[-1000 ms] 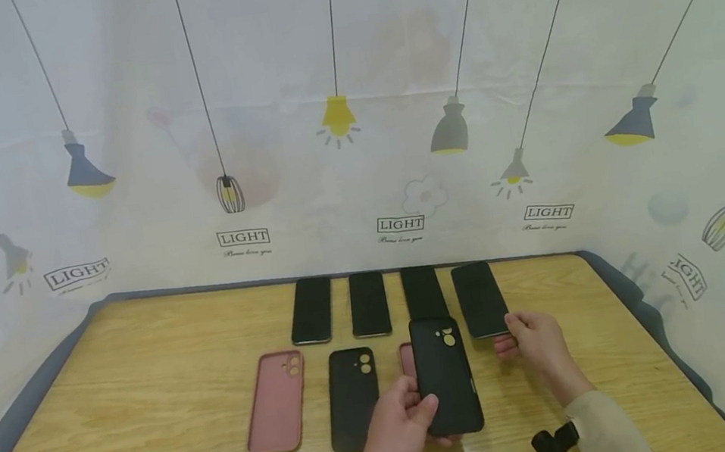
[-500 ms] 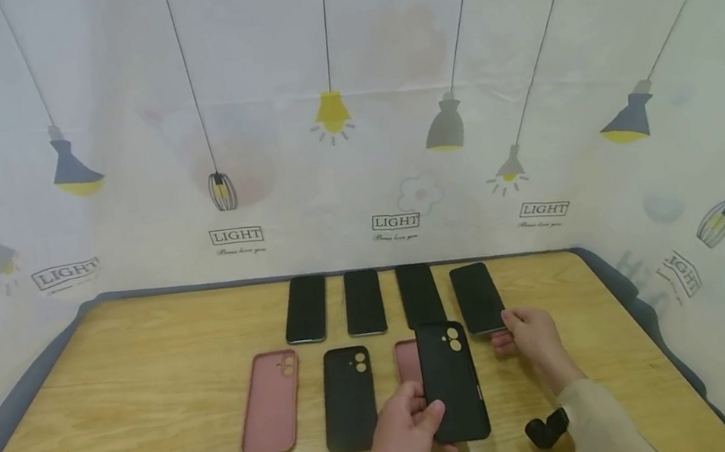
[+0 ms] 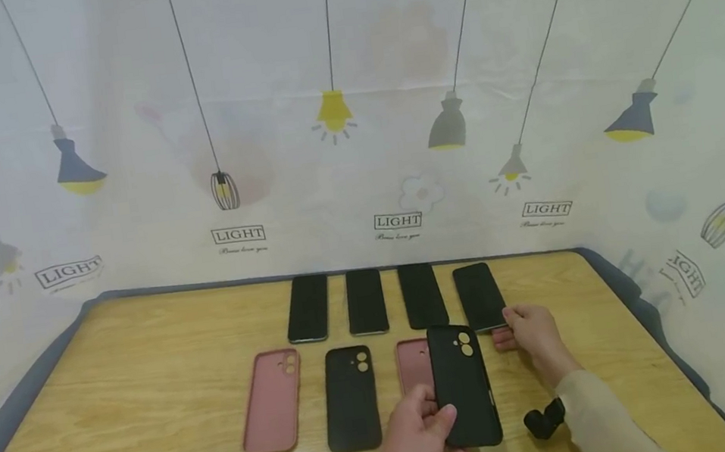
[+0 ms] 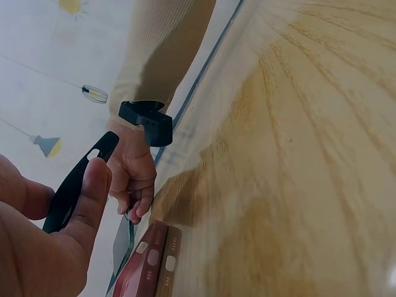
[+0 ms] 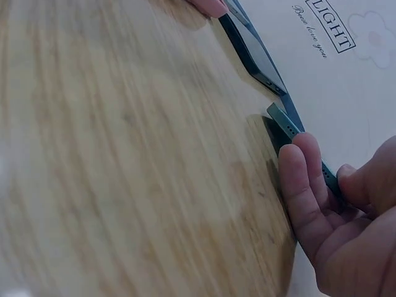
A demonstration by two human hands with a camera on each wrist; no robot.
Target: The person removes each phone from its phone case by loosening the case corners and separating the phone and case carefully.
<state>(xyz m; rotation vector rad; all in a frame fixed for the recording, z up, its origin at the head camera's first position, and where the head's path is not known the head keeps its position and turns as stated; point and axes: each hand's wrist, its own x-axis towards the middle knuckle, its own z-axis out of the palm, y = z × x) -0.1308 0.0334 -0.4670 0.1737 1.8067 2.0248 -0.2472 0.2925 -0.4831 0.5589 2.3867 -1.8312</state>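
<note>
My left hand (image 3: 412,433) grips a black phone case (image 3: 464,384) by its lower left side, thumb over the front. Its hollow inner side faces up, with camera cutouts at the top right; in the left wrist view the case (image 4: 70,180) appears edge-on. The raised case partly covers a pink phone case (image 3: 414,364) on the table. My right hand (image 3: 533,335) pinches the near right corner of the rightmost dark phone (image 3: 479,296). From the right wrist, that phone's near edge (image 5: 286,121) looks tilted up off the wood, with fingers beneath.
Three more dark phones (image 3: 308,308) lie in a row along the back of the wooden table (image 3: 132,409). Nearer, a second pink case (image 3: 271,402) and another black case (image 3: 349,399) lie flat. A printed curtain (image 3: 293,113) hangs behind the table's back edge.
My left hand has shifted the black case slightly right and closer to me, uncovering more of the pink case behind it. The right hand stays at the phone's corner.
</note>
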